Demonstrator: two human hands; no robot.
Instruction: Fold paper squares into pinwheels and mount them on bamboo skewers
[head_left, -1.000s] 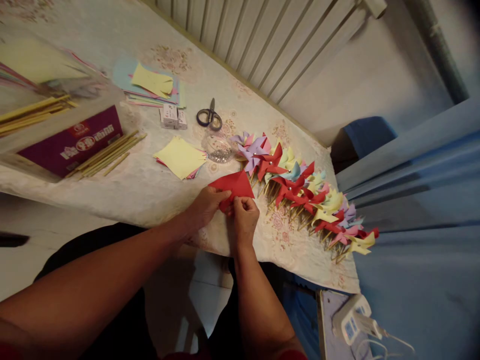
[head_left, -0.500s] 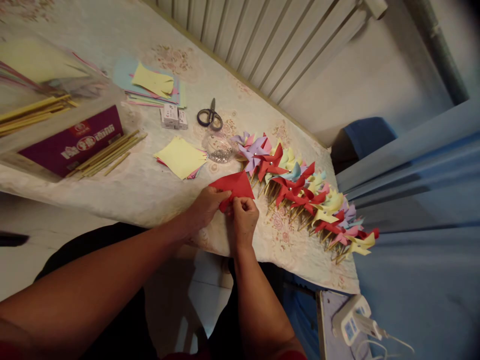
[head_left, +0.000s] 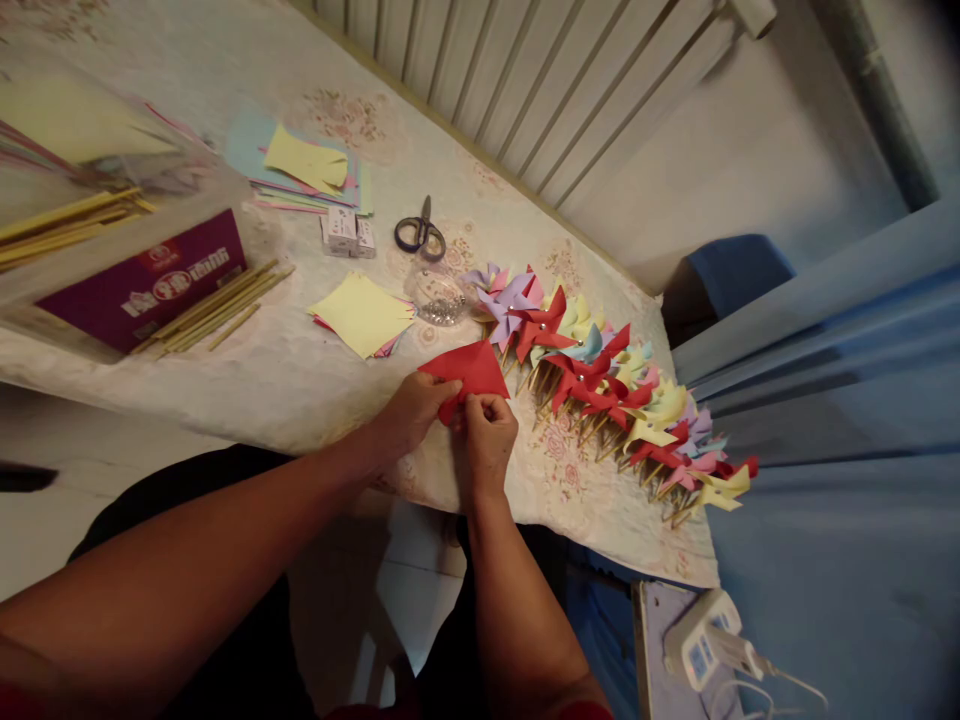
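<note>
A red paper sheet [head_left: 480, 368] is held over the near edge of the table, between both hands. My left hand [head_left: 415, 408] pinches its left side, thumb on top. The fingertips of my right hand [head_left: 491, 432] are closed on its lower edge; whether something small sits in that pinch is hidden. To the right of the sheet stands a long row of finished paper pinwheels [head_left: 581, 375] on sticks. A stack of cut paper squares [head_left: 361, 312], yellow on top, lies to the left. Beyond the sheet is a clear bag of small metallic pieces [head_left: 442, 305].
Scissors [head_left: 421, 235], small white boxes [head_left: 345, 232] and coloured paper [head_left: 306, 165] lie farther back. At left is a clear bin with a purple label [head_left: 150, 285], loose sticks [head_left: 225, 312] beside it. A power strip [head_left: 703, 640] is at lower right.
</note>
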